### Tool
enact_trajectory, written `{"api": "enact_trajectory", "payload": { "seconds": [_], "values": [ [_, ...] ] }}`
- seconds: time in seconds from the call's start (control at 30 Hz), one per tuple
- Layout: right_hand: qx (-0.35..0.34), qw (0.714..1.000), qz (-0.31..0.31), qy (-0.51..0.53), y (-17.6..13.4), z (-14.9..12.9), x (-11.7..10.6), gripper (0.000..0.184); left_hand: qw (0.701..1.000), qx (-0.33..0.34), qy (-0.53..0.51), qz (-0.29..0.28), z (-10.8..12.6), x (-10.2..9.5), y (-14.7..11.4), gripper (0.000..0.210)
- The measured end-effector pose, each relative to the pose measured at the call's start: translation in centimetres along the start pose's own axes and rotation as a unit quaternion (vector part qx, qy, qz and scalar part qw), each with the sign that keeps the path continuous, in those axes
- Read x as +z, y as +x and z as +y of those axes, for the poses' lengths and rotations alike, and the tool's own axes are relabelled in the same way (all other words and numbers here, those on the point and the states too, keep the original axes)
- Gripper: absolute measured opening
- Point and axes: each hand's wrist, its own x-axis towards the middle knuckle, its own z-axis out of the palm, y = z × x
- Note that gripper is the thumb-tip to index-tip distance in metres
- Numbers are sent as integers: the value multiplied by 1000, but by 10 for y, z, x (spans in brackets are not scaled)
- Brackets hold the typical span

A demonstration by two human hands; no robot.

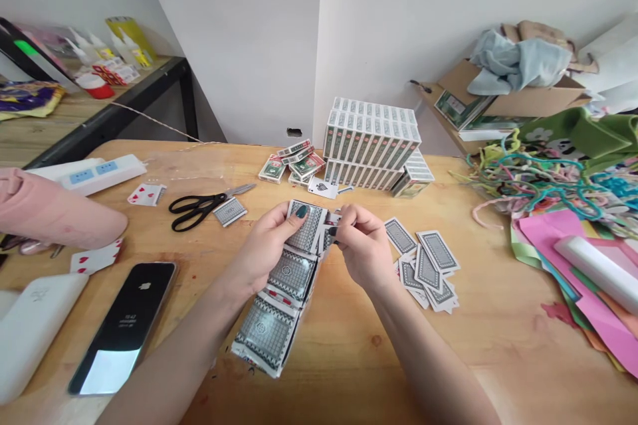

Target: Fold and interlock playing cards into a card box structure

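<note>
My left hand point(266, 246) grips a long strip of joined playing cards point(292, 272), its thumb pressed on the top card's patterned grey back. The strip hangs at a slant towards the table's near edge, and bits of red show between its sections. At the strip's upper right edge, my right hand point(366, 246) is closed in a pinch on a playing card point(326, 239) that sticks out there; the fingertips partly hide it. Loose face-down playing cards point(423, 269) lie in a spread pile right of my right hand. Black-handled scissors point(199, 209) rest beside a small card piece point(230, 212) on the left.
Stacked card boxes point(371, 146) stand at the back, with several loose boxes point(299, 163) beside them. A phone point(124, 325), pink bundle point(54, 209) and power strip point(104, 172) occupy the left. Yarn point(538, 172) and coloured sheets point(573, 279) cover the right of the table point(349, 372).
</note>
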Motion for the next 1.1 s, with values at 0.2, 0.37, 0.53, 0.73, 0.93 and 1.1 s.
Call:
{"api": "enact_trajectory", "payload": {
  "seconds": [0.2,0.37,0.53,0.73,0.93,1.1],
  "values": [
    [18,1000,13,12,2,2,0,24,1000,-4,-21,18,-1,1,1,20],
    [18,1000,14,13,2,4,0,26,1000,-5,-19,25,-2,2,1,20],
    [46,998,-42,-9,1,-6,-2,18,1000,-6,-3,17,1,-1,2,20],
    [75,986,-147,11,6,-16,-11,18,1000,-9,1,3,7,-5,3,24],
    [69,987,-115,-88,8,-18,-13,30,998,-28,49,-22,6,-2,-2,26],
    [119,971,-140,-152,9,-18,-20,33,994,-32,97,-40,6,-1,-3,28]
  ]
}}
